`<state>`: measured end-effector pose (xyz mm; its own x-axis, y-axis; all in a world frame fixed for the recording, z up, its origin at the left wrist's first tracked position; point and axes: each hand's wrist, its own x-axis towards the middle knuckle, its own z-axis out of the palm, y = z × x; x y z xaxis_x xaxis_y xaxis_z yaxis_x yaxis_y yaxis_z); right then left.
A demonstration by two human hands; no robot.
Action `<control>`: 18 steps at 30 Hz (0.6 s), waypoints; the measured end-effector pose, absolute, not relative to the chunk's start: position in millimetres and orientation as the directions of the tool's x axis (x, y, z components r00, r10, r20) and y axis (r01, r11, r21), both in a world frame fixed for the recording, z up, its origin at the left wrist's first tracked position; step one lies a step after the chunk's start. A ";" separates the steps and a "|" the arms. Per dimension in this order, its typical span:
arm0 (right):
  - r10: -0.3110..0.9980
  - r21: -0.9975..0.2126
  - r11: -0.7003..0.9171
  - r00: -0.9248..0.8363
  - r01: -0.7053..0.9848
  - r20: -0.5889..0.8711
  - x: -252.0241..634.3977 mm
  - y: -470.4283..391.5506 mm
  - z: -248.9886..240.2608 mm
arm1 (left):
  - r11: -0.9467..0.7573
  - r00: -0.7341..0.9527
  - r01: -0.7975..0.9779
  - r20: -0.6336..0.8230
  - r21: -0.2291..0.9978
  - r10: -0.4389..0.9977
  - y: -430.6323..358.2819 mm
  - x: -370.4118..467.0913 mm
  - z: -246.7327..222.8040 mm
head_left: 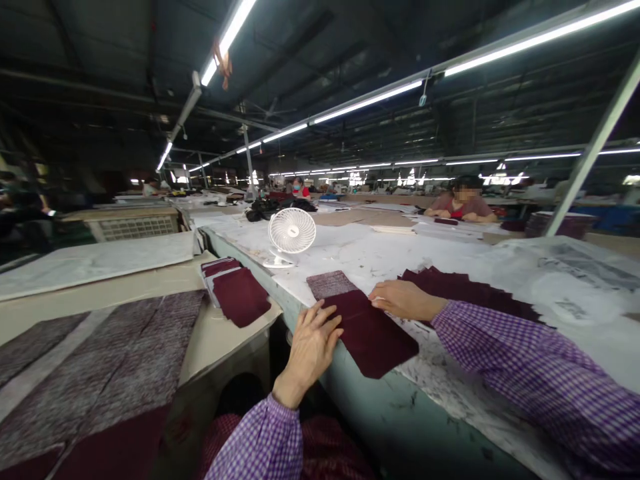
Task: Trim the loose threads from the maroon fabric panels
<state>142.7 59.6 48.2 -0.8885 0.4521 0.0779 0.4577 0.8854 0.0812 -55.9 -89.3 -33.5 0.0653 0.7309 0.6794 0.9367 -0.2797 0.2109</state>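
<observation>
A maroon fabric panel (377, 337) with a speckled grey-maroon piece (330, 285) at its far end lies on the white-covered table, its near corner at the edge. My left hand (313, 340) rests on its left side, fingers stretched out and slightly apart. On the opposite side, my right hand (405, 300) has its thumb and fingers closed at the panel's edge; something small and pale shows at the fingertips, too small to name. Just beyond the right forearm, a fanned row of maroon pieces (465, 287) lies partly hidden by the sleeve.
A white clip fan (293, 231) stands at the table edge. To the left, a lower surface carries a stack of maroon pieces (240, 293) and large speckled panels (145, 347). Clear plastic sheeting (570, 287) lies right. A co-worker (463, 200) sits across the table.
</observation>
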 end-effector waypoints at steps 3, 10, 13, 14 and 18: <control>0.462 -0.171 0.877 -0.885 0.448 0.053 134.2 59.6 40.9 | -0.312 0.077 0.920 0.670 0.238 0.738 -86.7 -55.8 -34.4; 0.411 -0.382 0.832 -0.909 0.403 -0.064 174.3 83.2 92.7 | -0.379 0.096 0.852 0.603 0.361 0.792 -90.6 -68.5 -33.3; 0.597 -0.256 0.766 -0.800 0.590 -0.056 219.5 109.5 113.1 | -0.390 0.097 0.834 0.592 0.391 0.800 -88.6 -71.2 -34.6; 0.679 -0.181 0.714 -0.732 0.676 -0.057 231.7 117.5 114.7 | -0.385 0.079 0.828 0.594 0.408 0.800 -87.0 -71.0 -35.2; 0.880 0.063 0.428 -0.432 0.902 0.199 238.3 124.2 103.8 | -0.370 -0.016 0.790 0.619 0.489 0.785 -79.4 -67.3 -35.6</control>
